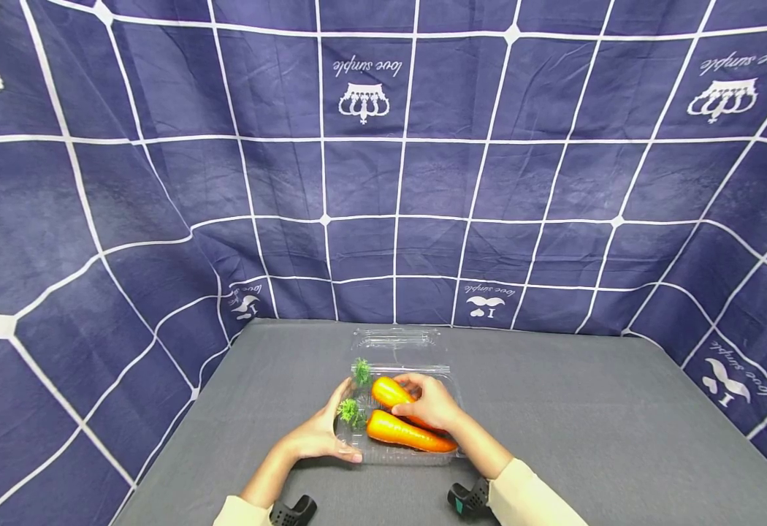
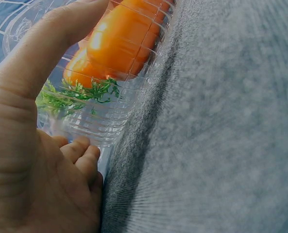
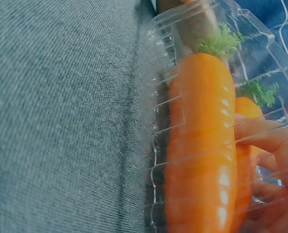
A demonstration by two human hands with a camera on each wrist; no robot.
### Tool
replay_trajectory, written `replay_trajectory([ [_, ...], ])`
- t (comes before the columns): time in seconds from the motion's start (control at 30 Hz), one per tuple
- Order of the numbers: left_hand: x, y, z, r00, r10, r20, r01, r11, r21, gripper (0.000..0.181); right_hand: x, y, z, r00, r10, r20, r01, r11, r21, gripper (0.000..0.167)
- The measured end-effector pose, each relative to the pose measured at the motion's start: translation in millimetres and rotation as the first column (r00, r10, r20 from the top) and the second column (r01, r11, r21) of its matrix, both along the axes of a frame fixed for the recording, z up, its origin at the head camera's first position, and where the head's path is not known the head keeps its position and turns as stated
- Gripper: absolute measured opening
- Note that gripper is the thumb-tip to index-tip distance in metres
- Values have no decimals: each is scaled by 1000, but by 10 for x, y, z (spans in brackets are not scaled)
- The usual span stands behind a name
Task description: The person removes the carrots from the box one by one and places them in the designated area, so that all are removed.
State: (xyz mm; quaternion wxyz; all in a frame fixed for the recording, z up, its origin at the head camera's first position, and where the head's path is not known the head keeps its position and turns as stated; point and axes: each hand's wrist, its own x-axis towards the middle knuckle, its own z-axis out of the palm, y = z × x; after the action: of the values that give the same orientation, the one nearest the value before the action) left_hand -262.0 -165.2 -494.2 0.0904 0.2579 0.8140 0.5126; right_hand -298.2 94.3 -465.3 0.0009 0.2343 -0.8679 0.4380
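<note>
A clear plastic clamshell container (image 1: pixel 410 462) holds two orange carrots with leafy green tops. The front carrot (image 1: pixel 399 431) lies along the near wall. Behind it, the second carrot (image 1: pixel 390 393) is gripped by my right hand (image 1: pixel 432 403), thumb on the near side and fingers over the far side. My left hand (image 1: pixel 321 435) wraps the container's left end, thumb along the front wall and fingers at the side. In the left wrist view, green leaves (image 2: pixel 76 97) show through the ribbed wall near those fingers. The right wrist view shows the front carrot (image 3: pixel 202 145) through the plastic.
The container's transparent lid (image 1: pixel 397 340) stands folded back behind it. Grey cloth covers the table (image 1: pixel 554 409). A blue curtain with white lines (image 1: pixel 456 183) hangs behind and at both sides. Black wrist devices (image 1: pixel 469 500) sit by both sleeves.
</note>
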Motion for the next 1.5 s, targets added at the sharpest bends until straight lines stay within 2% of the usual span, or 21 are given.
replay_trajectory([
  [0.3,-1,-9,-9,999,-10,-33,10,1000,11,130,-6,14,53,997,-71,13,72,993,-93,48],
  [0.5,3,-10,-2,999,-14,-40,14,1000,17,130,4,38,131,989,-147,33,150,974,-169,48],
  [0.77,1,-2,5,1000,-16,-26,17,999,29,130,80,80,278,973,-198,116,225,926,-304,45],
  [0.93,-4,-3,-13,999,-17,-40,19,999,35,130,66,126,279,961,-231,153,271,898,-348,45],
  [1.2,-16,-5,-31,999,-16,-47,18,999,39,130,151,234,371,940,-272,206,336,846,-414,46],
  [1.5,-8,-6,-33,998,-19,-53,21,999,42,130,211,412,384,916,-321,241,398,803,-443,45],
])
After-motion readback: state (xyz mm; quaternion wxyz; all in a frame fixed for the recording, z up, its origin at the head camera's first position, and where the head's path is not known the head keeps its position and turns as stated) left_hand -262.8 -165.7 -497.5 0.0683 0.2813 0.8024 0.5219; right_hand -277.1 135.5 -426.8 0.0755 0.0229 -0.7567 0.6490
